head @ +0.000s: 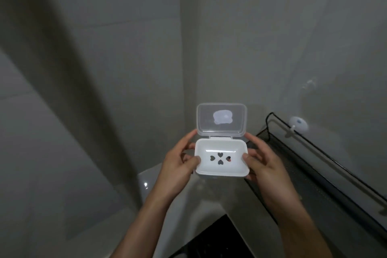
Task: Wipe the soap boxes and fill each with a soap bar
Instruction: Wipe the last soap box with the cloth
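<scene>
Head view: both hands hold 1 white soap box (222,158) in mid-air before a grey wall corner; the left hand (178,165) grips its left edge, thumb on the rim, and the right hand (265,165) grips the right edge likewise. Its clear lid (221,118) stands open and upright at the far edge; the tray shows 4 heart-shaped holes and no soap. A black wire rack (297,165) runs along the right wall, just beside the right hand; open space lies left.
</scene>
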`<state>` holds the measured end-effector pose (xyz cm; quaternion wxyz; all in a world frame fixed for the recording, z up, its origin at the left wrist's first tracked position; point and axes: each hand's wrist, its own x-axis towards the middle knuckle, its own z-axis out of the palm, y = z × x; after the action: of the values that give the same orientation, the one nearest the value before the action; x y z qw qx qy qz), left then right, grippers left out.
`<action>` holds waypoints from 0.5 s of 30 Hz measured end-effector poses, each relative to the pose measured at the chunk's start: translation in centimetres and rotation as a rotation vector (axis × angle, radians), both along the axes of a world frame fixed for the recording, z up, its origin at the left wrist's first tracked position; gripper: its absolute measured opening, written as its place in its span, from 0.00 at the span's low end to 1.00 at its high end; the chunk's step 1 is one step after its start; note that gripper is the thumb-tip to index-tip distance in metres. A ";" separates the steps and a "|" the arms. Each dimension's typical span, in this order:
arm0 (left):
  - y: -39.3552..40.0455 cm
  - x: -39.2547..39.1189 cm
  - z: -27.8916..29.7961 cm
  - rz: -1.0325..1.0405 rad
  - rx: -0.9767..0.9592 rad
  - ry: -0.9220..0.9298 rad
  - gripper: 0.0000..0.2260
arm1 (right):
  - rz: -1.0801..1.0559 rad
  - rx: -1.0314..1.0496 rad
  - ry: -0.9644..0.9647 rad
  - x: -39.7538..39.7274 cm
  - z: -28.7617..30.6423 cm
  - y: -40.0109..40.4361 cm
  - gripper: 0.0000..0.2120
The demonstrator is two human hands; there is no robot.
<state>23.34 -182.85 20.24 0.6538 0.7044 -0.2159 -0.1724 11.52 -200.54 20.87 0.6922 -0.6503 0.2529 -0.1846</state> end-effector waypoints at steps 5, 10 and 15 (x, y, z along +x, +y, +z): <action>4.5 -2.4 -1.7 0.171 0.028 0.017 0.31 | 0.161 0.015 0.029 0.6 -1.6 2.7 0.26; 8.9 -3.7 -2.2 0.313 0.002 0.030 0.30 | 0.303 -0.007 0.020 1.8 -1.7 6.2 0.27; 13.8 -4.7 -1.5 0.434 0.003 0.011 0.30 | 0.436 -0.015 0.013 3.4 -1.0 10.6 0.27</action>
<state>18.63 -169.03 18.71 0.6758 0.7343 -0.0551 -0.0317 14.96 -189.89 19.89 0.7093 -0.6959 0.1092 -0.0281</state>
